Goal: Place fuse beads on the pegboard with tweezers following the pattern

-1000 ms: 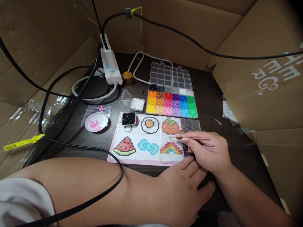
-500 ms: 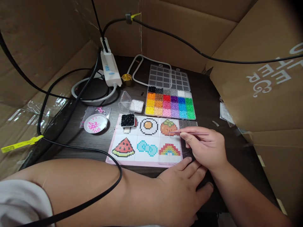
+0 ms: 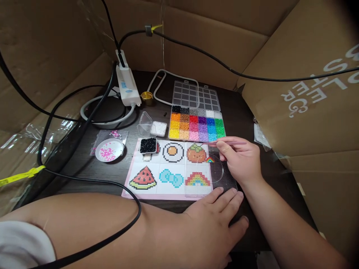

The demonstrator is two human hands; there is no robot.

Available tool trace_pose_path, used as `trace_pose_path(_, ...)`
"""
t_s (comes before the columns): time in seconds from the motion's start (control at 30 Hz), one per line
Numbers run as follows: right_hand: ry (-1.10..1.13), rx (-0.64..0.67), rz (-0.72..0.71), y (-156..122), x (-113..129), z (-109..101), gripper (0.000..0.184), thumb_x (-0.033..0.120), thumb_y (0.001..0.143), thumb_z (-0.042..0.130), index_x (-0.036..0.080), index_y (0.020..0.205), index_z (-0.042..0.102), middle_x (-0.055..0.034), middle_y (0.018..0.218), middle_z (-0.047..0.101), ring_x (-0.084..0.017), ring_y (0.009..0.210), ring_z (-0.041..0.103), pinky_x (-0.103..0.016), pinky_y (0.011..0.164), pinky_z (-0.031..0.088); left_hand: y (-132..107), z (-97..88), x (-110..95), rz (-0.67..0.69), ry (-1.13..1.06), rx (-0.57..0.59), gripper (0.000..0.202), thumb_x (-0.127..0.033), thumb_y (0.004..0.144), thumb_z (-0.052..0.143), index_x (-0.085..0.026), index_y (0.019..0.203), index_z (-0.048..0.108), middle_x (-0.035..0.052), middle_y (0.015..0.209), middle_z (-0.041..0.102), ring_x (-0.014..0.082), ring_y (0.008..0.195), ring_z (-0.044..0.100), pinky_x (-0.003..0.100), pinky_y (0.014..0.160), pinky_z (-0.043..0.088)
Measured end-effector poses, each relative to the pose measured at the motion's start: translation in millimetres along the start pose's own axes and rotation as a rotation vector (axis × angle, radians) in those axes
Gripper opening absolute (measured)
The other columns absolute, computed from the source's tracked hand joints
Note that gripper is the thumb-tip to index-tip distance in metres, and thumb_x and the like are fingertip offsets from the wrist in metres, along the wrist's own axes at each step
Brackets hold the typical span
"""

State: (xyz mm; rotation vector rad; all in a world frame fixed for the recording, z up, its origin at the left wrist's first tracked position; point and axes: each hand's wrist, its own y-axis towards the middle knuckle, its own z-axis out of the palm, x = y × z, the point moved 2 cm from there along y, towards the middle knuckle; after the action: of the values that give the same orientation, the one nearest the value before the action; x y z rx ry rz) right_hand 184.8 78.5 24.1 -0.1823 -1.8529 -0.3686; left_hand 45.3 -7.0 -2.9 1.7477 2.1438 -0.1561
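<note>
My right hand [image 3: 239, 158] pinches a slim pink pair of tweezers [image 3: 231, 143], pointing left. Their tips are at the upper edge of the orange fruit picture [image 3: 196, 155], just below the bead box [image 3: 197, 141]; no bead can be made out in them. My left hand [image 3: 214, 220] lies palm down with fingers apart, its fingertips on the lower edge of a clear pegboard [image 3: 230, 181]. This board partly covers the pattern sheet [image 3: 150, 192], with the rainbow picture [image 3: 198, 180] under it. A small rainbow shape [image 3: 209, 160] shows beside the fruit.
A small box of black beads [image 3: 148, 145] stands on the sheet, with a white-bead box [image 3: 158, 129] behind. At left, a dish [image 3: 119, 156] of pink and white beads overlaps another pegboard [image 3: 98, 136]. A black cable [image 3: 117, 182] crosses above my left forearm. Cardboard walls [image 3: 202, 22] surround the table.
My right hand has moved the tweezers away from me, from the middle of the fruit picture to its top edge. The small rainbow shape is now visible. My left hand stays on the board.
</note>
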Motion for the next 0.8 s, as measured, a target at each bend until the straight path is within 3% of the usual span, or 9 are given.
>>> trace_pose_path(0.47,-0.021,0.016,0.001,-4.3,-2.3,5.8,0.016,0.030,0.081,0.071,0.015,0.082,0.076,-0.0055,0.070,0.072,-0.009,0.047,0.055,-0.022,0.046,0.047,0.2,-1.5,-1.7,0.001,0.003,0.021,0.074,-0.053,0.079,0.062,-0.016,0.141,0.047,0.0226,0.157,0.030,0.0355,0.148,0.024,0.050,0.117,0.016)
trace_pose_path(0.8,-0.035,0.036,-0.027,-7.0,-1.8,4.0,0.015,0.029,0.082,0.071,0.015,0.081,0.075,-0.0029,0.061,0.068,-0.009,0.046,0.054,-0.022,0.045,0.045,-0.2,-3.6,-1.9,0.003,0.023,0.022,0.074,-0.053,0.080,0.060,-0.016,0.142,0.047,0.0228,0.157,0.029,0.0353,0.149,0.023,0.050,0.117,0.015)
